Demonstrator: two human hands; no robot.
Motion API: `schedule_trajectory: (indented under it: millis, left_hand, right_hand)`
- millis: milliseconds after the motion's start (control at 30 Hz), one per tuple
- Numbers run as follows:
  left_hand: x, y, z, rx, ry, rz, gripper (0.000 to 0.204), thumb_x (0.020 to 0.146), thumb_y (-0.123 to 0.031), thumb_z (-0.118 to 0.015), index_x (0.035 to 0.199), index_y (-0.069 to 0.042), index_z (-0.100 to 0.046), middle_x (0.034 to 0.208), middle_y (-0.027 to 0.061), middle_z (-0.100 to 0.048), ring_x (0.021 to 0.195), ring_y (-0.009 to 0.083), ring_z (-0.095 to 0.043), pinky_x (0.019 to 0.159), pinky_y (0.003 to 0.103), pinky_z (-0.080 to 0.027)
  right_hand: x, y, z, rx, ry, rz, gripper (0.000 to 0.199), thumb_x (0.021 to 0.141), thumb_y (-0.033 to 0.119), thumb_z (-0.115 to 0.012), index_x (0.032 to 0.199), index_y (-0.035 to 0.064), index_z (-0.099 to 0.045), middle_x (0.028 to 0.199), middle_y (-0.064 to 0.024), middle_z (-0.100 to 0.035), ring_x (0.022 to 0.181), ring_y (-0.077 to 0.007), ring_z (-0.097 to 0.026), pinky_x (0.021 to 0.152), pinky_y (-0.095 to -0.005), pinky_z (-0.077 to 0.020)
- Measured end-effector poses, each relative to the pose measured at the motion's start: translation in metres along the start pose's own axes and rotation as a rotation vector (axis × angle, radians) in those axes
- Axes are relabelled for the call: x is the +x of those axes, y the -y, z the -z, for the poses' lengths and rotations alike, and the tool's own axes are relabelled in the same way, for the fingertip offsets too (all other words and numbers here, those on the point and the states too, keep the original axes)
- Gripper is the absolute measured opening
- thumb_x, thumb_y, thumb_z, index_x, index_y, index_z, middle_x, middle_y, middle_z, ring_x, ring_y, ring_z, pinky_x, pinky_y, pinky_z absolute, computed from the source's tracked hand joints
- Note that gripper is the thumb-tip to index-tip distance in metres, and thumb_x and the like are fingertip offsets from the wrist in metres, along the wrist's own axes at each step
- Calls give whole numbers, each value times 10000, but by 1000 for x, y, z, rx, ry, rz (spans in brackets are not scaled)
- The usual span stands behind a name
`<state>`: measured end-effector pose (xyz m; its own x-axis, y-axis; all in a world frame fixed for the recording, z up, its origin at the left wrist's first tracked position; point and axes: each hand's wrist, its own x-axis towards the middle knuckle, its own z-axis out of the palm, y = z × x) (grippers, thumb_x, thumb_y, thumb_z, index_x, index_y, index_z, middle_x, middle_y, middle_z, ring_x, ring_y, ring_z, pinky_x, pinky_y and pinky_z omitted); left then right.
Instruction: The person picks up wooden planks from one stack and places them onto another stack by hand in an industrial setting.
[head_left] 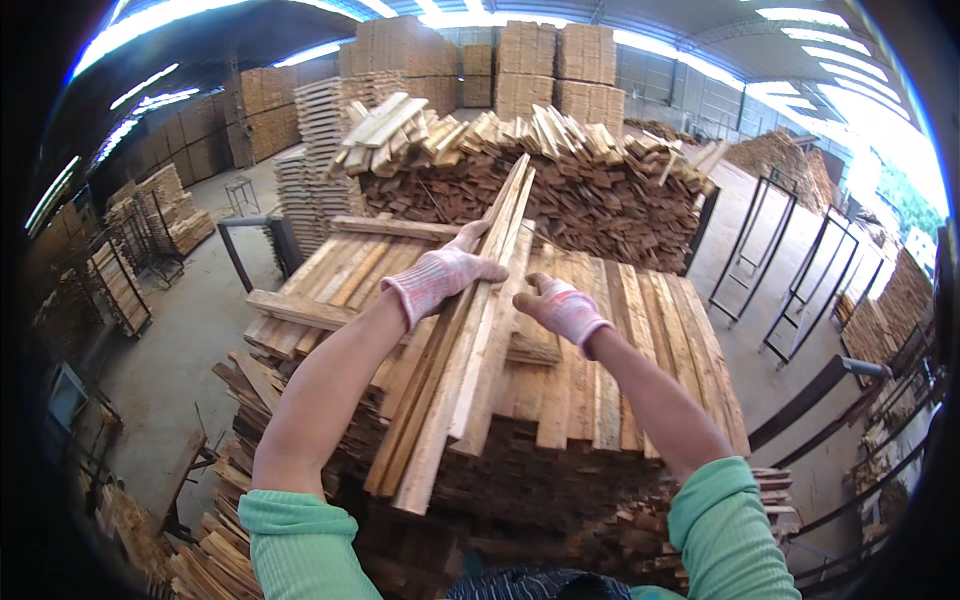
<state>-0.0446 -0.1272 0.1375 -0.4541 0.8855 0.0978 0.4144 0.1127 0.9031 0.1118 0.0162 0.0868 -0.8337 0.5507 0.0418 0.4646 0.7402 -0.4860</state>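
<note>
2 gloved hands work over a row of planks [690,350]. The left hand [447,272] has its fingers and thumb clasped around several long boards [452,375], which slope from near left to far right across the row. The right hand [566,308], fingers half bent and slightly apart from the thumb, is just right of them. Far behind lies a heap of wood [540,205].
</note>
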Motion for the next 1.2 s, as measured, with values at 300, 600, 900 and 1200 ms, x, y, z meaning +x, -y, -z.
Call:
schedule_trajectory:
  millis: [300, 600, 900, 1200]
  left_hand:
    - [-1, 57, 107, 457, -16, 233, 982, 761, -90, -801, 1585, -187, -276, 1427, 253, -535, 1289, 343, -536, 1095, 406, -425]
    - [3, 129, 128, 838, -18, 411, 923, 803, -302, -748, 1587, -260, -263, 1466, 255, -474, 1303, 408, -532, 1071, 480, -453]
    - [26, 123, 97, 775, -84, 263, 845, 811, -261, -701, 1568, -222, -329, 1456, 260, -491, 1318, 403, -518, 1075, 448, -438]
    - [4, 127, 112, 828, -107, 337, 817, 850, -266, -650, 1582, -273, -288, 1492, 241, -430, 1332, 418, -501, 1086, 493, -436]
  right_hand:
    - [82, 21, -93, 98, -55, -343, 805, 884, 349, -631, 1579, 155, -274, 1445, -390, -362, 1289, -484, -511, 1068, -496, -446]
    - [51, 104, -27, 432, -85, -302, 797, 937, 198, -630, 1602, 150, -193, 1390, -310, -423, 956, -329, -667, 800, -415, -592]
    - [149, 82, -95, -462, 148, -145, 742, 922, 132, -581, 1578, 94, -235, 1241, -232, -608, 1068, -302, -647, 875, -411, -567]
    - [-1, 11, 55, 171, 201, -206, 1099, 742, 70, -738, 1628, 259, -117, 1301, -277, -541, 667, -182, -585, 559, -291, -544]
